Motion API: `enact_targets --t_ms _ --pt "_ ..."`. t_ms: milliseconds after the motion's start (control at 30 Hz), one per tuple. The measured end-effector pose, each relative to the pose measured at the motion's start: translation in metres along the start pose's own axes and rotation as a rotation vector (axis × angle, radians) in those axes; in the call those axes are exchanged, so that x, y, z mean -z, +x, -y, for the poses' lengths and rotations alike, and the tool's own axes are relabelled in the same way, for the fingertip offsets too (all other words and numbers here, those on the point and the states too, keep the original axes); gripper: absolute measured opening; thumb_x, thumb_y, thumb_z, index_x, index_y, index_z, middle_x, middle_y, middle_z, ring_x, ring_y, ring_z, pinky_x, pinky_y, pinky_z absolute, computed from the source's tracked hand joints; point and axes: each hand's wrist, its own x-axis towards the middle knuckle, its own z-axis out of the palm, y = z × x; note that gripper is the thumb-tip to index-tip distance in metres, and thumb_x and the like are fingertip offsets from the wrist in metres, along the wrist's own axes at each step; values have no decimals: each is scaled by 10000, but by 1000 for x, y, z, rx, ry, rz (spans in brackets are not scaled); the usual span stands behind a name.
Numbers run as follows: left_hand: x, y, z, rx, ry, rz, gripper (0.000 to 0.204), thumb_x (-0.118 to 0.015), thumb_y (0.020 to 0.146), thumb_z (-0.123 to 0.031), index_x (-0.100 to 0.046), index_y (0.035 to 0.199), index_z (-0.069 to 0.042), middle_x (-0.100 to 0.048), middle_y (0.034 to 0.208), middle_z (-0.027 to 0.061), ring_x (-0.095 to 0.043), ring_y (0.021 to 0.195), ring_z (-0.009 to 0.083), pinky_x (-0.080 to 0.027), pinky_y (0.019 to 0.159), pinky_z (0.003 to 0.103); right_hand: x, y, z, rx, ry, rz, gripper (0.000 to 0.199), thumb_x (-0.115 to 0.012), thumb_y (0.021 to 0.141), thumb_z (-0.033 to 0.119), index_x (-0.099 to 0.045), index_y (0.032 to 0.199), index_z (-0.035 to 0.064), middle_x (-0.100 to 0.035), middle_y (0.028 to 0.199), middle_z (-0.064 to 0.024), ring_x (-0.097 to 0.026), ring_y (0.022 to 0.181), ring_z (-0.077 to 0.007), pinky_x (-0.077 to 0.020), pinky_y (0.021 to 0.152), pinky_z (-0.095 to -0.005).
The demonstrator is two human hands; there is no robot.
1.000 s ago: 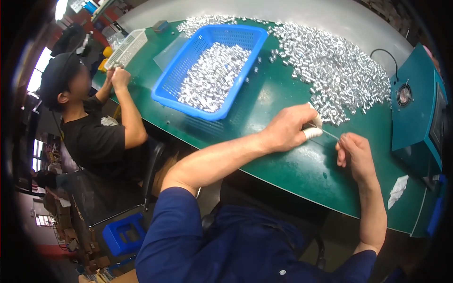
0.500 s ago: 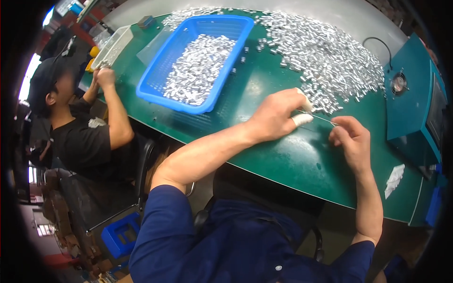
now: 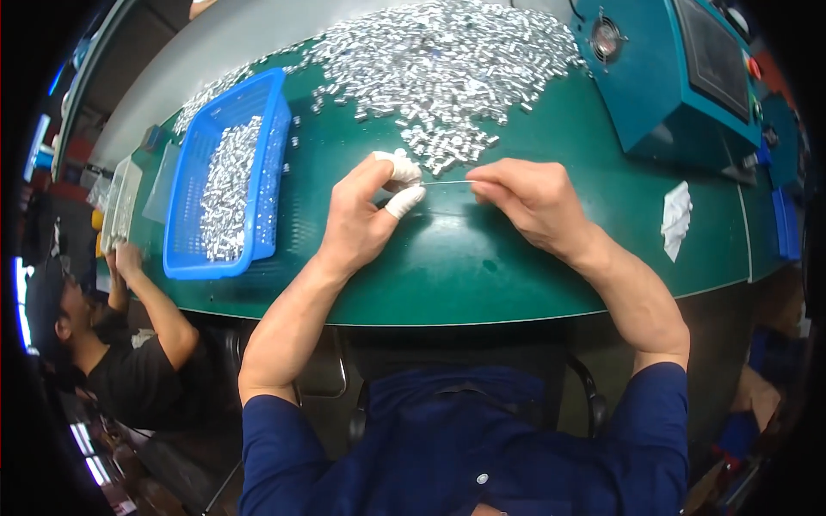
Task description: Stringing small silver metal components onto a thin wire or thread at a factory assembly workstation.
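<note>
The left hand (image 3: 361, 219) is pinching one end of a thin wire (image 3: 447, 182) between its thumb and forefinger, and both of those fingertips are wearing white finger cots (image 3: 404, 202). The right hand (image 3: 529, 202) is closing its fingertips on the other end of the same wire, so the wire is stretching nearly level between the 2 hands, just above the green tabletop (image 3: 482, 267). Whether a small piece is sitting on the wire I cannot tell.

Taking the wire as the landmark: just beyond it, the near edge of a wide heap of small silver metal pieces (image 3: 447, 69) is lying on the tabletop, and the nearest pieces are almost touching the left hand's fingertips. Well to the left of the wire a blue plastic basket (image 3: 271, 163) is standing, partly filled with the same silver pieces. Beyond the wire and to the right a teal machine housing (image 3: 671, 95) is sitting on the tabletop. To the right of the wire, well apart from it, a crumpled white cloth (image 3: 675, 219) is lying. Far to the left, past the basket, another person in a black shirt (image 3: 138, 378) is sitting at the tabletop's edge with a hand (image 3: 125, 258) raised to it.
</note>
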Motion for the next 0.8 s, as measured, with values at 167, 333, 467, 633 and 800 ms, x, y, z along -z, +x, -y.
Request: enact_targets --t_ms 167,333,467,633,800 --pt "-5 -1 0 -224 238 -38 222 -808 768 -38 -666 938 -23 -683 936 123 -667 883 318 -541 765 373 0 1 7 -928 748 194 313 -595 1025 276 -681 902 1 -679 675 -63 -659 563 -130 -476 487 -217" --pt "-11 3 -4 -130 162 -43 176 -783 808 -11 -663 936 0 -684 948 126 -669 860 264 -535 776 346 -8 -6 1 -587 629 16 262 -642 993 255 -682 905 11 -683 688 -58 -664 573 -156 -505 509 -286" --pt "-12 1 -3 -58 111 4 163 -764 833 3 -655 954 12 -679 959 126 -659 845 235 -523 784 314 5 -3 -6 -75 81 -28 228 -679 959 235 -690 943 8 -697 715 -71 -665 582 -179 -530 556 -345" --pt "-13 2 -7 -418 509 -66 206 -787 794 -18 -659 955 -21 -688 989 128 -661 867 298 -538 757 374 8 -3 3 -1001 860 209 391 -567 1041 324 -673 872 -12 -658 663 -96 -649 521 -145 -474 435 -254" --pt "-3 12 -17 -501 652 -22 178 -774 803 -23 -671 948 -31 -693 999 123 -658 869 300 -541 752 381 8 -5 2 -946 869 204 418 -551 1049 326 -652 829 -13 -653 650 -96 -642 510 -150 -469 423 -236"
